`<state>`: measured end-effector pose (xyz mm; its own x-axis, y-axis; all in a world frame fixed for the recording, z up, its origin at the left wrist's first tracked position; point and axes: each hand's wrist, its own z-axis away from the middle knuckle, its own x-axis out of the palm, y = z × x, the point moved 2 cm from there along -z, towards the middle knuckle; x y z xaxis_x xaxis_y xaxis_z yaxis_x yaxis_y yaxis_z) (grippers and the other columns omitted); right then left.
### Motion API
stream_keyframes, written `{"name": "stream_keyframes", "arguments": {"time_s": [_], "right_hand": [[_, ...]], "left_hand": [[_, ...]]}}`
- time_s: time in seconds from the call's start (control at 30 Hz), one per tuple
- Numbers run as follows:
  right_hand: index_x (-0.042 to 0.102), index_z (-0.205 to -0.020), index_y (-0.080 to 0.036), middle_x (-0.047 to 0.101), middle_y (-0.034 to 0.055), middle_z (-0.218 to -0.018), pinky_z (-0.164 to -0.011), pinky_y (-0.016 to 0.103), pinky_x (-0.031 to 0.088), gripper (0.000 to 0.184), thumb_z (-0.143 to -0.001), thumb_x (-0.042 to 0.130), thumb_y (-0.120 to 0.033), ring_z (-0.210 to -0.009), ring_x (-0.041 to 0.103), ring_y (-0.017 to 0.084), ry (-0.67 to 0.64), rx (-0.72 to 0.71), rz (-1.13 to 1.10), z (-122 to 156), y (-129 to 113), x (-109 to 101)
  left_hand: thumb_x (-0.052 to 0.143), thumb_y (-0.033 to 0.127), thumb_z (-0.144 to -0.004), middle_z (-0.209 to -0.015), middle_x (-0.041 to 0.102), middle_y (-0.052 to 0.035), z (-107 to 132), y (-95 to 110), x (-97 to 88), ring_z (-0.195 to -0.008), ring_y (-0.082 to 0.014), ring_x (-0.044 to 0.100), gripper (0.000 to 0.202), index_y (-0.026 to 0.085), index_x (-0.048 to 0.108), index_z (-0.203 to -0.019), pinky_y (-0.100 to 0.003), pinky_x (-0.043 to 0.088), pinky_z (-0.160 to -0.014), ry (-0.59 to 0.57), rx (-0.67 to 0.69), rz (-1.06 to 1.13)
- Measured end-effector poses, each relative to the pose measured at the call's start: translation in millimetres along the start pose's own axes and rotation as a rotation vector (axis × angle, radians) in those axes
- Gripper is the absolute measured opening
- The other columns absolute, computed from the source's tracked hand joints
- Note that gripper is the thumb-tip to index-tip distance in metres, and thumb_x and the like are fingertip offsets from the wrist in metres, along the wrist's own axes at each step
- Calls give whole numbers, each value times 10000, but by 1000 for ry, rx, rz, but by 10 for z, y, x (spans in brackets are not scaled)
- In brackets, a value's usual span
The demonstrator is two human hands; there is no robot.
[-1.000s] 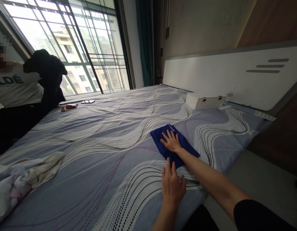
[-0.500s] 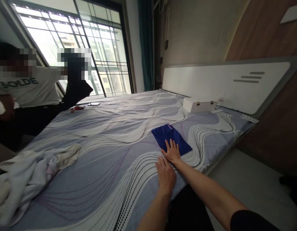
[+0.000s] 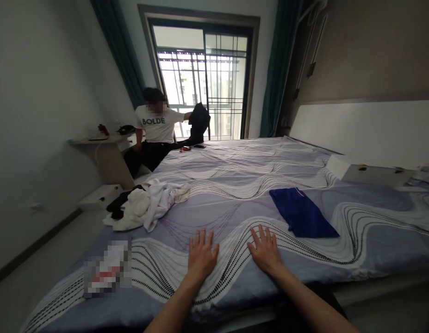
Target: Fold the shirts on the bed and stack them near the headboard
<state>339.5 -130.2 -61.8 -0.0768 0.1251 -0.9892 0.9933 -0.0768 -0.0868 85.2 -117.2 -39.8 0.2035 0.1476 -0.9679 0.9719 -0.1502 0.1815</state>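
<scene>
My left hand (image 3: 201,255) and my right hand (image 3: 265,249) both lie flat on the bed sheet (image 3: 235,185), fingers spread, holding nothing. They rest side by side near the bed's front edge. A folded blue garment (image 3: 301,213) lies on the sheet just right of and beyond my right hand, apart from it. A heap of white clothes (image 3: 148,208) sits on the bed's left side, beyond my left hand.
Another person in a white T-shirt (image 3: 158,127) sits at the bed's far corner holding a dark garment (image 3: 199,121) by the window. A white box (image 3: 370,174) lies near the headboard (image 3: 367,132). A small desk (image 3: 103,150) stands at the left wall.
My right hand has come off the blue garment and now lies flat on the sheet beside my left hand. The view has swung left, showing the window, the desk and the clothes heap.
</scene>
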Motion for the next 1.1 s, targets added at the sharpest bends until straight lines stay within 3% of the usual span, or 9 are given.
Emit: {"name": "stream_keyframes", "arguments": {"time_s": [0.2, 0.37, 0.43, 0.67, 0.77, 0.87, 0.97, 1.0, 1.1], "right_hand": [[276, -1567, -367, 127, 76, -1677, -1169, 627, 19, 656, -961, 400, -585, -1526, 42, 391, -110, -194, -113, -209, -660, -79], [261, -1568, -387, 111, 66, -1679, -1175, 617, -6, 658, -965, 379, -619, -1531, 28, 370, -118, -228, -167, -348, -850, -39], [272, -1566, -385, 119, 64, -1678, -1178, 618, -7, 663, -961, 375, -637, -1532, 31, 364, -108, -228, -184, -377, -855, -18], [314, -1555, -377, 155, 61, -1673, -1182, 632, 16, 660, -955, 402, -637, -1530, 65, 365, -45, -247, -235, -384, -824, 13], [352, -1545, -351, 205, 77, -1661, -1186, 627, 41, 639, -962, 415, -605, -1526, 99, 366, -4, -256, -251, -385, -836, 9], [402, -1526, -300, 255, 101, -1644, -1192, 613, 84, 608, -967, 444, -535, -1516, 159, 357, 31, -273, -254, -404, -870, -10], [423, -1515, -230, 329, 117, -1614, -1196, 597, 130, 600, -955, 475, -440, -1494, 225, 353, 62, -295, -276, -430, -908, -32], [400, -1527, -207, 362, 121, -1597, -1197, 583, 152, 617, -946, 484, -399, -1481, 254, 346, 80, -307, -296, -435, -916, -40], [253, -1582, -144, 470, 146, -1519, -1175, 500, 266, 743, -897, 507, -275, -1399, 391, 297, 132, -407, -391, -430, -916, -67]], "left_hand": [[468, 483, -917, -1590, 370, -166, -52, -833, -129, -1469, -384, 303, 601, 239, 492, -1465, -592, 230, -1177, 130, -203, -36], [518, 433, -881, -1511, 329, -305, -348, -1455, -316, -1385, -390, 394, 714, 34, 400, -1461, -504, 382, -1091, 566, -632, 172], [506, 427, -882, -1449, 406, -308, -487, -1643, -385, -1371, -388, 405, 736, 19, 344, -1472, -510, 408, -1058, 644, -788, 253], [390, 441, -910, -1021, 685, -240, -824, -1893, -449, -977, -411, 654, 472, 116, 626, -1158, -539, 499, -810, 476, -836, 354], [375, 433, -911, -899, 685, -201, -824, -1786, -405, -901, -390, 656, 419, 145, 637, -1066, -517, 503, -771, 446, -703, 385], [447, 380, -884, -901, 676, -138, -716, -1448, -324, -957, -323, 634, 262, 202, 637, -913, -453, 504, -872, 418, -454, 420], [530, 310, -854, -1021, 667, -88, -494, -868, -230, -1045, -250, 596, 126, 236, 630, -832, -381, 480, -971, 360, -101, 482], [526, 278, -864, -1067, 651, -98, -403, -632, -208, -1063, -248, 579, 122, 229, 638, -859, -391, 476, -976, 328, 112, 523], [534, 202, -877, -1070, 619, -90, -150, -33, -157, -1053, -233, 549, 99, 226, 629, -887, -398, 473, -955, 136, 532, 626]]}}
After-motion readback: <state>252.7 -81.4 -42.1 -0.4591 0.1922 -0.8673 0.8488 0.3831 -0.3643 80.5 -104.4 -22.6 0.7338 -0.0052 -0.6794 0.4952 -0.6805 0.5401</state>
